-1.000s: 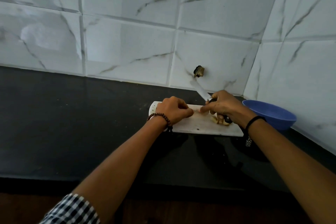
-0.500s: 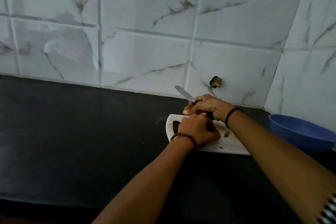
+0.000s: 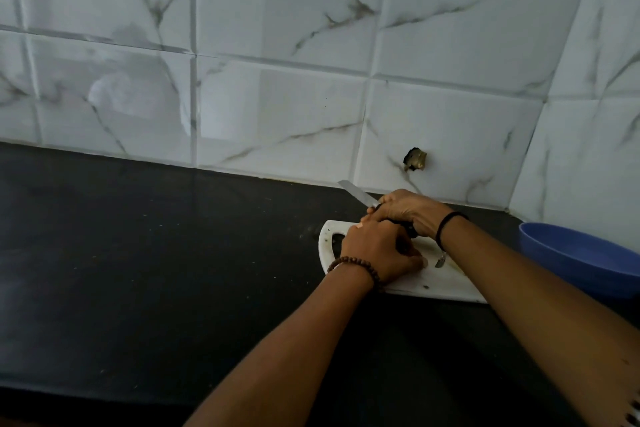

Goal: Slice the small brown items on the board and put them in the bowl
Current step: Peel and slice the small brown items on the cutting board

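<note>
Small brown items: none in plain sight, judged to lie beneath the left hand (image 3: 377, 253), which curls knuckles-up over the left half of the board (image 3: 446, 279); what its fingers hold cannot be told. The right hand (image 3: 412, 210), touching it at the board's far edge, grips the knife (image 3: 356, 193), whose blade points far-left past that edge toward the wall. The bowl (image 3: 571, 253) stands beyond the board's right end, on the right arm's side.
</note>
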